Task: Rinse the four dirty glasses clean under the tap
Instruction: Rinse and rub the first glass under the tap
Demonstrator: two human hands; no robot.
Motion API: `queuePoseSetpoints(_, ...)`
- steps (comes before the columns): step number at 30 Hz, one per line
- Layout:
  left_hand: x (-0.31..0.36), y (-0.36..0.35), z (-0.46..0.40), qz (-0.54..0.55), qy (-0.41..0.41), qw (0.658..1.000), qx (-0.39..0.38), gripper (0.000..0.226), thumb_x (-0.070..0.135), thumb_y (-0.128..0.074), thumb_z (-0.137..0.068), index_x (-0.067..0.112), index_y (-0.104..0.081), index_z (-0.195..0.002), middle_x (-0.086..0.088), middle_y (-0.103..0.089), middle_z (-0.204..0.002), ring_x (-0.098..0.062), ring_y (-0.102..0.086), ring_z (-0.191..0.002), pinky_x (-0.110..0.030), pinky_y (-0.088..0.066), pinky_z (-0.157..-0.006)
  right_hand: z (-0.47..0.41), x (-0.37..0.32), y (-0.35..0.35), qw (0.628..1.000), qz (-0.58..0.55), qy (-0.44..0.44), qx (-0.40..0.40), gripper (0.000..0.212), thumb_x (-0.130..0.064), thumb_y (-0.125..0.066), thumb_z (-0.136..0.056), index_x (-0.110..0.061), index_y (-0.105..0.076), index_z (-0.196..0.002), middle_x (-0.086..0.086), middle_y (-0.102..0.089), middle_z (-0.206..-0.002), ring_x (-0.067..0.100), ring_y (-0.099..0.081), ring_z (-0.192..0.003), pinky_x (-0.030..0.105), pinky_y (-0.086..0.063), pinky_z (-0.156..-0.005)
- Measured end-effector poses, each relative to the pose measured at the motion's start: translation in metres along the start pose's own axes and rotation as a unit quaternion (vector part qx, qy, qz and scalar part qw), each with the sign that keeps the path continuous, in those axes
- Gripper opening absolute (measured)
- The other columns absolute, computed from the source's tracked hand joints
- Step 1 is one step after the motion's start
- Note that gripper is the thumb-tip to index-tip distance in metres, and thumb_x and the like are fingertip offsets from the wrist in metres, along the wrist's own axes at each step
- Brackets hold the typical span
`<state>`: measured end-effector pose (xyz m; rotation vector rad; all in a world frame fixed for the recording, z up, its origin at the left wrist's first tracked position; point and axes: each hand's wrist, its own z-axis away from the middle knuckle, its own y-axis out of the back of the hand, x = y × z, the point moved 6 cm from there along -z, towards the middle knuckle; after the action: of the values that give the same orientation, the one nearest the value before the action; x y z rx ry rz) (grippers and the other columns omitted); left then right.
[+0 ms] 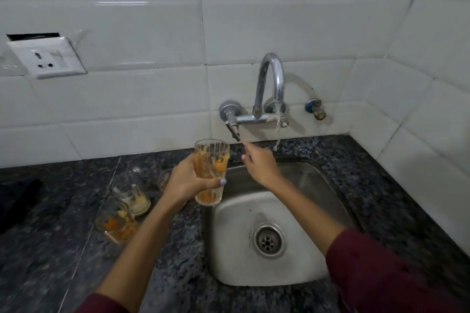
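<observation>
My left hand grips an upright glass smeared with orange residue, held over the sink's left rim. My right hand reaches toward the tap's left lever, fingertips at or just below the lever's tip. Water runs in a thin stream from the chrome tap into the steel sink. Two dirty glasses stand on the counter to the left: one with pale residue, one with orange residue. A third glass is partly hidden behind my left wrist.
Dark speckled granite counter surrounds the sink. The drain lies in the basin's middle. A white wall socket is on the tiles at left, a small valve right of the tap, and a dark object at the far left.
</observation>
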<state>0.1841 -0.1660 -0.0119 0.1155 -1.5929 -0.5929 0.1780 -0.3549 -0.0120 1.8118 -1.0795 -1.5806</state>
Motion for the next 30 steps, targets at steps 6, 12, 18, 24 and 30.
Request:
queuePoseSetpoints(6, 0.003, -0.068, -0.026, -0.057, -0.014, 0.995, -0.083, 0.071, 0.038, -0.091, -0.044, 0.020, -0.062, -0.106, 0.003, -0.072, -0.099, -0.014, -0.067, -0.093, -0.036, -0.053, -0.089, 0.058, 0.026, 0.058, 0.986, -0.075, 0.026, 0.148, 0.027, -0.007, -0.049, -0.091, -0.007, -0.063, -0.114, 0.010, -0.070, -0.108, 0.018, -0.065, -0.099, 0.022, -0.048, -0.089)
queuePoseSetpoints(12, 0.020, -0.115, -0.037, -0.069, -0.082, 0.982, -0.157, 0.064, 0.035, -0.090, -0.047, 0.024, -0.061, -0.104, 0.005, -0.071, -0.096, -0.011, -0.067, -0.090, -0.036, -0.053, -0.086, 0.059, 0.033, 0.054, 0.985, 0.092, 0.137, -0.054, 0.036, -0.042, -0.045, -0.090, -0.019, -0.058, -0.116, -0.001, -0.065, -0.110, 0.012, -0.055, -0.105, 0.032, -0.027, -0.104)
queuePoseSetpoints(18, 0.002, -0.101, -0.046, 0.072, -0.023, 0.995, -0.063, 0.064, 0.024, -0.091, -0.057, 0.019, -0.058, -0.111, 0.002, -0.066, -0.100, -0.011, -0.065, -0.089, -0.026, -0.053, -0.076, 0.030, 0.023, 0.063, 0.999, -0.038, 0.030, -0.017, 0.016, -0.019, -0.060, -0.088, -0.006, -0.065, -0.081, 0.007, -0.067, -0.076, 0.021, -0.061, -0.073, 0.032, -0.048, -0.071)
queuePoseSetpoints(24, -0.009, -0.101, -0.039, 0.398, 0.055, 0.915, 0.026, 0.010, 0.012, -0.070, -0.080, 0.013, -0.064, -0.088, -0.011, -0.068, -0.088, -0.020, -0.066, -0.072, -0.031, -0.056, -0.063, 0.022, 0.031, 0.046, 0.973, -0.167, -0.139, 0.073, 0.020, -0.024, -0.054, -0.091, -0.010, -0.068, -0.086, 0.009, -0.072, -0.087, 0.024, -0.067, -0.083, 0.039, -0.054, -0.080)
queuePoseSetpoints(30, -0.022, -0.115, -0.044, 0.432, 0.236, 0.864, -0.110, 0.026, 0.034, -0.063, -0.085, 0.013, -0.063, -0.100, -0.008, -0.072, -0.083, -0.019, -0.070, -0.068, -0.029, -0.056, -0.050, 0.039, 0.035, 0.033, 0.983, -0.164, 0.043, -0.073, 0.021, -0.025, -0.057, -0.091, -0.007, -0.058, -0.101, 0.005, -0.073, -0.096, 0.014, -0.069, -0.087, 0.022, -0.053, -0.075)
